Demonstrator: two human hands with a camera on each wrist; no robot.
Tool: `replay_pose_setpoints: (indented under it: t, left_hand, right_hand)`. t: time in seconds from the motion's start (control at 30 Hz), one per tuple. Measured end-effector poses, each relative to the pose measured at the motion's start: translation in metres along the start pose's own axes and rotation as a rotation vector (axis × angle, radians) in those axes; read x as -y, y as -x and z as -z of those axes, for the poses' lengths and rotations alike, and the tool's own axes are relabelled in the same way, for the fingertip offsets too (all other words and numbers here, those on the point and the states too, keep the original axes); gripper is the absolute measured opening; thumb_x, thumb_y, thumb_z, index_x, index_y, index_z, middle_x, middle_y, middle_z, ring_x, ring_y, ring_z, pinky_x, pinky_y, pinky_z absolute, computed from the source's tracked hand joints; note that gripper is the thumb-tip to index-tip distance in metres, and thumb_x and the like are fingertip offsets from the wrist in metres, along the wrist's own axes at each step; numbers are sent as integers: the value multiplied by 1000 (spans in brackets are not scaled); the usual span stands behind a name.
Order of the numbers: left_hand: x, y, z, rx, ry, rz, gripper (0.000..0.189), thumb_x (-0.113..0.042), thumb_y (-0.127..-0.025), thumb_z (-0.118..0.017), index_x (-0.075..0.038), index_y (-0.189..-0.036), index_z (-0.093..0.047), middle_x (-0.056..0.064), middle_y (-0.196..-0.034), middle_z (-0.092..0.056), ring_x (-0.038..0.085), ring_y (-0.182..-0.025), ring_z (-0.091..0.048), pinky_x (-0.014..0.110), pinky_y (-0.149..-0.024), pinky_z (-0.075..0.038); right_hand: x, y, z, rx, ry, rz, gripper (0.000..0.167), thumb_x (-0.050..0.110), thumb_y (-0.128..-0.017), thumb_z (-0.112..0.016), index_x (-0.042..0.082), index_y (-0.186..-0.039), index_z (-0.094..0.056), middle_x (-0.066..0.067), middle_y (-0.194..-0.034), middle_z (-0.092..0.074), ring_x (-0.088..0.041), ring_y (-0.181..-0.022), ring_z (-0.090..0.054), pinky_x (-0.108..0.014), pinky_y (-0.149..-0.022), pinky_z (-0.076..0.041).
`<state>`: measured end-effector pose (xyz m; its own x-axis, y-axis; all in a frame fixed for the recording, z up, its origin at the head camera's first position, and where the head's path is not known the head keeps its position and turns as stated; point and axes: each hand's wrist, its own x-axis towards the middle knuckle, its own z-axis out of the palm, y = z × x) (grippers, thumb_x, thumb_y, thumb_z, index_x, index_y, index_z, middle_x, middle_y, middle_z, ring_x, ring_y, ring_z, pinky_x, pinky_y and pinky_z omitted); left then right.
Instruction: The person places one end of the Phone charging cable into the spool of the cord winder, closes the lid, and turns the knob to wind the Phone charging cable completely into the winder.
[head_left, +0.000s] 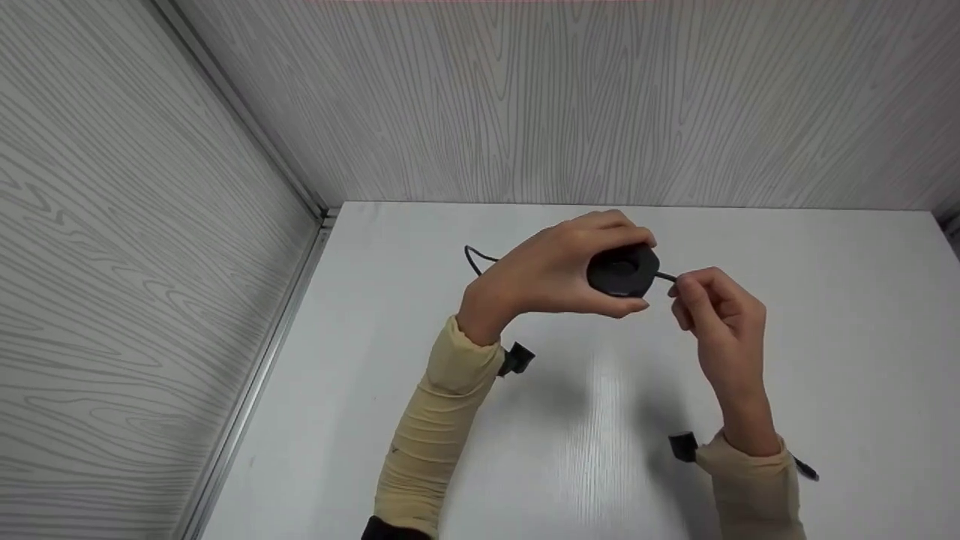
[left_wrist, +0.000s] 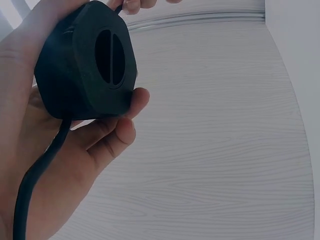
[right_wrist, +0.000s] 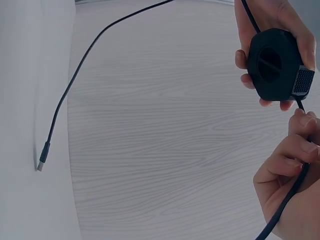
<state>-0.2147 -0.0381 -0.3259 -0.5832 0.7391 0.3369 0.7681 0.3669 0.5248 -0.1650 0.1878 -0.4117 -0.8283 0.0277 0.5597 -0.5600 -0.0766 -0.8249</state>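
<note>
My left hand (head_left: 551, 274) grips a black octagonal cable reel (head_left: 624, 271), thumb on the near edge and fingers around the far edge. The reel is held above the table. A round recess crossed by a bar (left_wrist: 111, 59) shows on its face, and a textured grey patch (right_wrist: 303, 81) on its side. My right hand (head_left: 726, 322) pinches the black cable (head_left: 666, 277) close to where it leaves the reel; the cable then runs down past the palm. From the opposite side another stretch of cable (left_wrist: 37, 172) passes along the left palm.
A cable end with a metal plug (right_wrist: 41, 165) hangs in the right wrist view. Beside the right sleeve a dark cable tip (head_left: 806, 471) shows over the white table (head_left: 360, 315). Wood-grain panels (head_left: 525, 105) stand at the back and left.
</note>
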Motion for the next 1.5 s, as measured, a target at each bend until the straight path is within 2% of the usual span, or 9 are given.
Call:
replay_pose_setpoints:
  t: [0.1, 0.33, 0.57, 0.83, 1.1, 1.3, 1.5]
  left_hand:
    - [-2, 0, 5, 2, -21, 5, 57, -41, -90, -82, -15, -137, -66, -1, -128, -65, 7, -110, -59, 18, -97, -49]
    - [-2, 5, 15, 0, -52, 40, 58, -43, -88, -84, -16, -137, -67, -2, -128, -66, 7, -110, -60, 19, -97, -50]
    - [-3, 6, 21, 12, -80, 57, 57, -45, -89, -82, -19, -136, -67, -4, -128, -66, 6, -110, -60, 18, -97, -50]
    - [0, 12, 28, -38, -42, 25, 54, -43, -89, -82, -18, -134, -68, -4, -123, -66, 7, -107, -61, 22, -94, -53]
    - [2, 16, 34, -89, -3, 72, 56, -45, -90, -81, -18, -136, -68, -4, -125, -66, 4, -107, -61, 20, -91, -54]
    - [-4, 10, 45, -144, 30, 71, 55, -44, -91, -81, -16, -136, -69, -2, -127, -67, 4, -108, -61, 19, -90, -55]
    - [-16, -3, 62, -139, -13, 83, 55, -48, -92, -78, -17, -137, -68, -2, -125, -66, 5, -105, -60, 19, -87, -54]
  right_hand:
    - [1, -2, 0, -9, -17, 13, 18, -6, -104, -56, -17, -92, -62, 1, -68, -55, -14, -57, -41, -25, -51, -27]
    - [1, -2, 4, -13, 30, 26, 17, -6, -104, -57, -17, -92, -62, 1, -66, -52, -13, -57, -42, -25, -50, -25]
    - [2, -2, 10, -46, 4, 25, 17, -7, -103, -57, -19, -92, -62, -1, -68, -54, -14, -58, -42, -24, -53, -28]
    - [4, -3, 17, -65, -31, 49, 17, -10, -103, -55, -21, -90, -60, -1, -66, -53, -13, -57, -41, -24, -53, -26]
    - [6, -8, 10, -35, -8, 22, 19, -6, -105, -55, -19, -95, -63, -1, -64, -53, -13, -56, -43, -22, -53, -33]
    - [15, -19, 4, -21, -64, 40, 19, -4, -106, -54, -17, -97, -63, -3, -65, -56, -14, -55, -45, -21, -55, -38]
    - [23, -30, -1, 19, -104, 47, 18, -4, -107, -51, -16, -100, -60, -5, -70, -57, -16, -59, -49, -21, -57, -45]
